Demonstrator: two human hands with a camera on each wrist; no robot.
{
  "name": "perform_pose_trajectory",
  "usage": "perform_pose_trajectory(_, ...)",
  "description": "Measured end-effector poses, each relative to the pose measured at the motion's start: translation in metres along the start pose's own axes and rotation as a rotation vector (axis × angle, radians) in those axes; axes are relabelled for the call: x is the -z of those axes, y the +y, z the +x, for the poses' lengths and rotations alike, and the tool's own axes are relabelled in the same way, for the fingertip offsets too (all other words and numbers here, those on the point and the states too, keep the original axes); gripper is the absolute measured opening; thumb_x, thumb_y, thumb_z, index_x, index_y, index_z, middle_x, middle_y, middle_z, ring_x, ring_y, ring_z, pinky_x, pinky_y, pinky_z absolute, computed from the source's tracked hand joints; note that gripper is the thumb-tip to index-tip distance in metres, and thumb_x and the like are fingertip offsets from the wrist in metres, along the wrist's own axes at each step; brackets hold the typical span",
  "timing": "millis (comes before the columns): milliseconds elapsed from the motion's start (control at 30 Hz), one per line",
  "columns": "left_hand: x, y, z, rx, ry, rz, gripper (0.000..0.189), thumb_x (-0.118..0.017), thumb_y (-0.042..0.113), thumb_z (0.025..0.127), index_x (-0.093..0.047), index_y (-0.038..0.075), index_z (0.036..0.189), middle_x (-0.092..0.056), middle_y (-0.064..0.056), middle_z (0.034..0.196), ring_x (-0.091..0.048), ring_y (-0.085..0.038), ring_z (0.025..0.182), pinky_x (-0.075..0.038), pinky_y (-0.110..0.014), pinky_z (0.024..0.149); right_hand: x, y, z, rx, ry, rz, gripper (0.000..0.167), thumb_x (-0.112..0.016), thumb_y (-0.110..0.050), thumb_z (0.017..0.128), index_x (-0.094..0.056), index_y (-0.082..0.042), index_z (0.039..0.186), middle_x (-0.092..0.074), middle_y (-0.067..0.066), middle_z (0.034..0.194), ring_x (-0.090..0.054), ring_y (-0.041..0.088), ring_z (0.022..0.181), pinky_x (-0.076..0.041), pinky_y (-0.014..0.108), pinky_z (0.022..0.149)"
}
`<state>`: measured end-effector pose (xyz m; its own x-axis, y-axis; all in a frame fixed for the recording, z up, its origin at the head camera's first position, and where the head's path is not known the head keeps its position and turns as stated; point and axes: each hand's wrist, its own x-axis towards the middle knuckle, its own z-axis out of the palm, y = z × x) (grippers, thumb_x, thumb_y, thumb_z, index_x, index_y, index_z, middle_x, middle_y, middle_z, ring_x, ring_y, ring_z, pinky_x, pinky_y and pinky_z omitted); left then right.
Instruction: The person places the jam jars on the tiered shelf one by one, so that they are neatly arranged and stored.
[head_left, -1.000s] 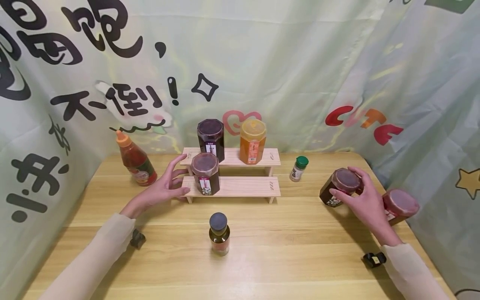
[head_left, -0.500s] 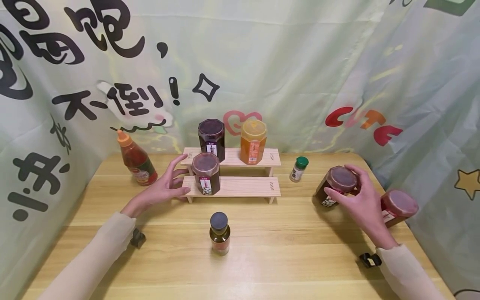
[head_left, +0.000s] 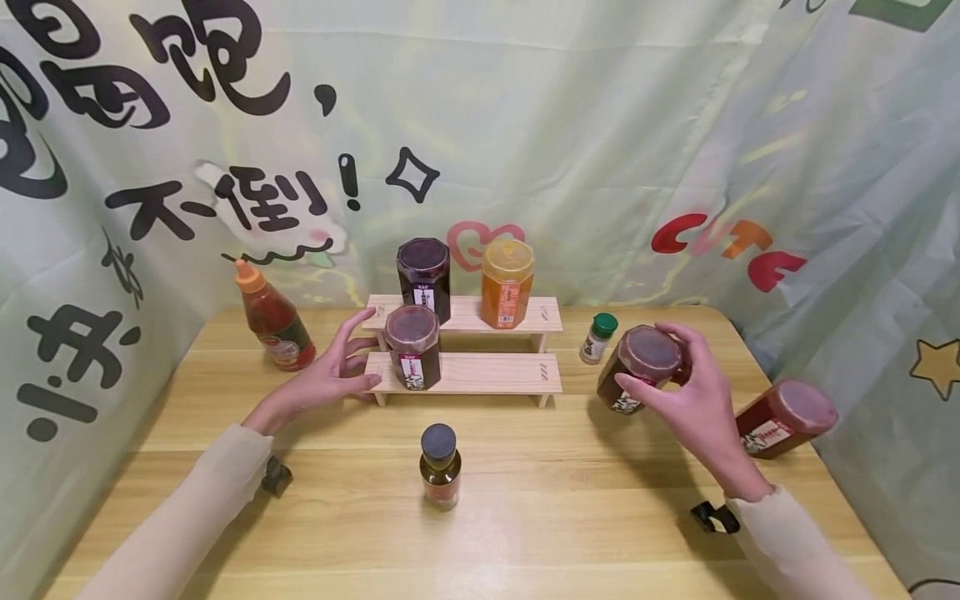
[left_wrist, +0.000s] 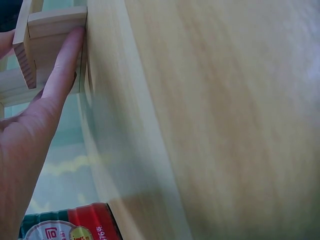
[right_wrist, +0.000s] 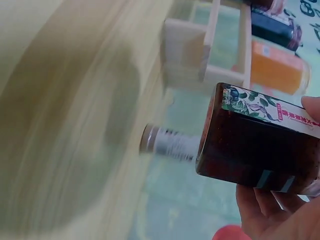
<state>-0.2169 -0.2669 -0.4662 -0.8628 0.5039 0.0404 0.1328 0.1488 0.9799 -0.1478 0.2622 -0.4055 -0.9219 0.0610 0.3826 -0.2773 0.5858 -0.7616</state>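
Observation:
In the head view my right hand [head_left: 693,392] grips a dark hexagonal jam jar [head_left: 648,354], thumb in front and fingers behind. The jar is tilted and raised off the table; the right wrist view shows its dark side and printed label [right_wrist: 270,107]. My left hand [head_left: 322,379] holds the left end of the two-step wooden rack [head_left: 487,375], one finger against a leg [left_wrist: 57,22]. Another dark jar [head_left: 412,350] stands on the lower step's left. On the upper step stand a purple-black jar [head_left: 423,279] and an orange jar [head_left: 507,287].
A green-capped shaker [head_left: 598,337] stands between rack and raised jar. A red jar [head_left: 783,421] sits at the right edge. A dark-capped bottle [head_left: 440,471] stands in front of the rack, and a red sauce bottle [head_left: 276,321] at left. Curtains [head_left: 570,150] border the table.
My right hand has carried the dark jar leftward, away from the red jar and toward the shaker. More of the red jar shows. The left hand stays at the rack.

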Motion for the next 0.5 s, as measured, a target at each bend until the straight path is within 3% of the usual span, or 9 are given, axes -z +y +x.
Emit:
perform_pose_trajectory(333,0.001,-0.002,-0.001,0.0,0.002,-0.009,0.105,-0.072,0.002,0.104,-0.003,0.04,0.174,-0.025,-0.032,0.17,-0.034,-0.058,0.151,-0.062,-0.048,0.094,-0.035,-0.027,0.009,0.059,-0.034,0.094,0.087,-0.1,-0.016,0.081,-0.054,-0.021,0.155,-0.067,0.004,0.132,-0.064,0.017,0.106,-0.053,0.017,0.083)
perform_pose_trajectory(500,0.001,-0.002,0.0,-0.003,0.009,0.022,0.105,-0.074,0.005,0.104,-0.003,0.04,0.174,-0.026,-0.031,0.17,-0.034,-0.058,0.151,-0.058,-0.052,0.1,-0.057,-0.039,0.013,0.074,-0.063,0.128,0.087,-0.101,-0.02,0.081,-0.052,-0.019,0.154,-0.069,0.004,0.129,-0.065,0.019,0.105,-0.054,0.022,0.083)
